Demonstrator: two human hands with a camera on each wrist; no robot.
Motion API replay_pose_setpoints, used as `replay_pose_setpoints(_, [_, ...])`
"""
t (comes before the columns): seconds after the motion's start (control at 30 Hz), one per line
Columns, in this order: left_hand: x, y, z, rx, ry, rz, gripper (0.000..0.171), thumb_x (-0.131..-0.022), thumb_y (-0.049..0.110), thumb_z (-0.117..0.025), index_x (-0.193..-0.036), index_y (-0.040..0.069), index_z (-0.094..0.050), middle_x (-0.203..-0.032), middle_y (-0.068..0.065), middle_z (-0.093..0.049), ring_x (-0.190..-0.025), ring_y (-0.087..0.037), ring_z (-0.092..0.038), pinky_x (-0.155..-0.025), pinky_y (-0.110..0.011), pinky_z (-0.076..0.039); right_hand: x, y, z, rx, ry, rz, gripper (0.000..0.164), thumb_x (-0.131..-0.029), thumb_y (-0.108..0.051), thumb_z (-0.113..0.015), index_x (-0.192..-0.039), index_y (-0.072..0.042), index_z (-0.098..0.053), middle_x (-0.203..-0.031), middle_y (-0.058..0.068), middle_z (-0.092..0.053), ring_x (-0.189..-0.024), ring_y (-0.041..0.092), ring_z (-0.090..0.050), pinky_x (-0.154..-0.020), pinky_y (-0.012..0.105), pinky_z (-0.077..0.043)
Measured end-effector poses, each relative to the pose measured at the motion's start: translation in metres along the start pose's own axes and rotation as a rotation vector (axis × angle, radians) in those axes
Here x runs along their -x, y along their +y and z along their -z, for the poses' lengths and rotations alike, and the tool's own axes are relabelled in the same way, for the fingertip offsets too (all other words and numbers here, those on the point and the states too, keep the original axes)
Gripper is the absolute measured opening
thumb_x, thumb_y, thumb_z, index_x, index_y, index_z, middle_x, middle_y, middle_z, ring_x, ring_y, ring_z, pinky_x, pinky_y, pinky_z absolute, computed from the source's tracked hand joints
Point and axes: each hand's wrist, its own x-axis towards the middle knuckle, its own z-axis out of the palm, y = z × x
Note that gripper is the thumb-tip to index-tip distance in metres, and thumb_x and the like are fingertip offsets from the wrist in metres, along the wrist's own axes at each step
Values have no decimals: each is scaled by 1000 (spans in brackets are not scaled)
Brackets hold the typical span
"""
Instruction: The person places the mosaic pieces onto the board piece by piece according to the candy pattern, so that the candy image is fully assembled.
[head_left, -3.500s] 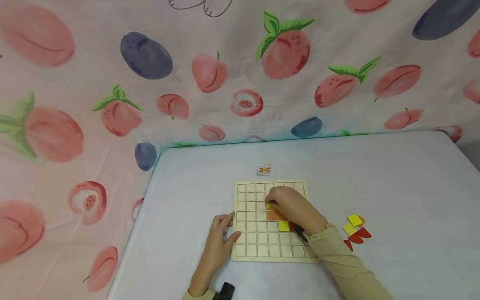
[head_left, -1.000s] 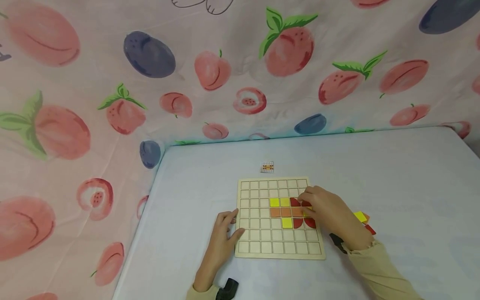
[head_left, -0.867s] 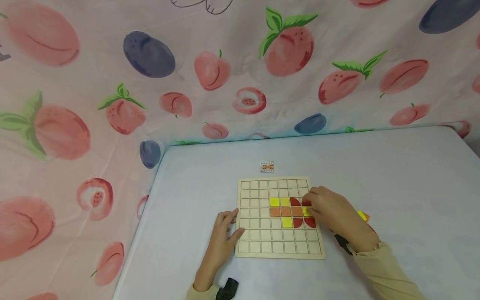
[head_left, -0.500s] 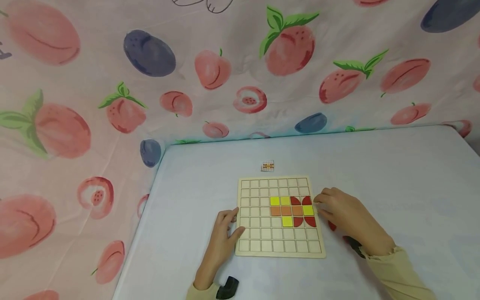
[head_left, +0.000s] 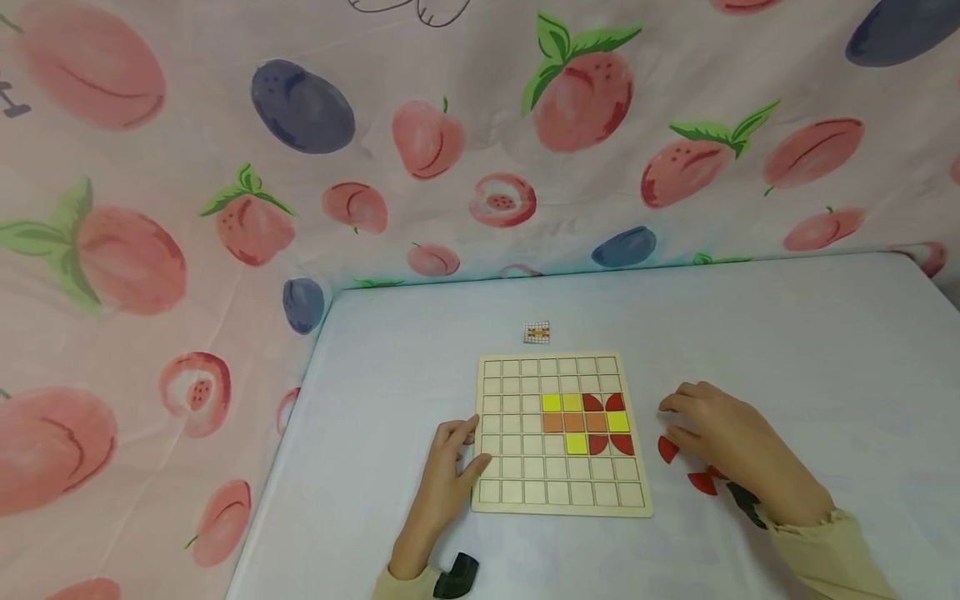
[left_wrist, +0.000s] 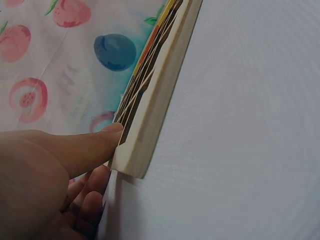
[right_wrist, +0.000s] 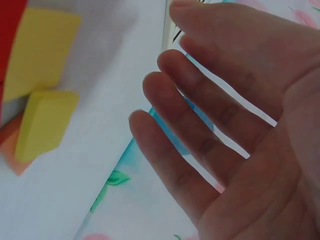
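A pale wooden grid board lies on the table, with yellow and orange squares and red quarter-round pieces set in its right half. My left hand holds the board's left edge. In the left wrist view, the left thumb lies over the rim and the other fingers curl beside it. My right hand hovers right of the board, fingers apart and holding nothing. Loose red quarter-round pieces lie under and beside it. In the right wrist view, loose yellow squares and an orange piece show at left.
A small printed pattern card lies behind the board. The white table meets a fruit-print cloth at the back and left. Black wrist devices sit by both sleeves.
More squares and red pieces now sit in the board than earlier. A yellow square under the right fingers was let go at the right edge, and that hand moved right toward the loose pieces.
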Motion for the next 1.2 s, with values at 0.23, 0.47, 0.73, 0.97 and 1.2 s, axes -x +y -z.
replay_pose_setpoints(0.23, [0,1,0,-5,1,1,58,-92,13,-70,-145,4,-48,-127,-8,-50,-108,-18,-51,-87,-27,-43,8,12,-2,11,-35,-29,30,-73,-14,-87,-99,-5,-74,-96,7,-67,-90,27,-60,-76,45,-56])
replay_pose_setpoints(0.47, [-1,2,0,-5,-6,8,57,-93,13,-70,-145,3,-48,-127,-8,-50,-109,-19,-51,-87,-28,-43,16,22,-4,19,-64,-63,32,-72,-18,-88,-98,-5,-74,-93,4,-66,-84,23,-57,-74,44,-56])
replay_pose_setpoints(0.73, [-1,2,0,-25,-1,13,58,-92,12,-70,-145,3,-49,-126,-8,-50,-108,-18,-51,-87,-27,-43,21,29,-7,2,-56,-68,35,-69,-18,-90,-97,-5,-73,-91,4,-64,-82,22,-56,-76,46,-56])
replay_pose_setpoints(0.97, [-1,2,0,-24,0,11,57,-92,13,-70,-145,4,-49,-127,-7,-50,-108,-18,-51,-87,-27,-44,20,34,-6,9,-54,-77,31,-72,-14,-88,-96,-4,-73,-91,6,-64,-83,24,-56,-78,47,-55])
replay_pose_setpoints(1.2, [0,3,1,-29,5,2,57,-92,12,-70,-144,3,-49,-126,-8,-50,-108,-18,-51,-87,-27,-44,20,38,-6,11,-47,-69,28,-72,-9,-87,-95,-2,-73,-92,8,-65,-85,27,-56,-79,47,-55])
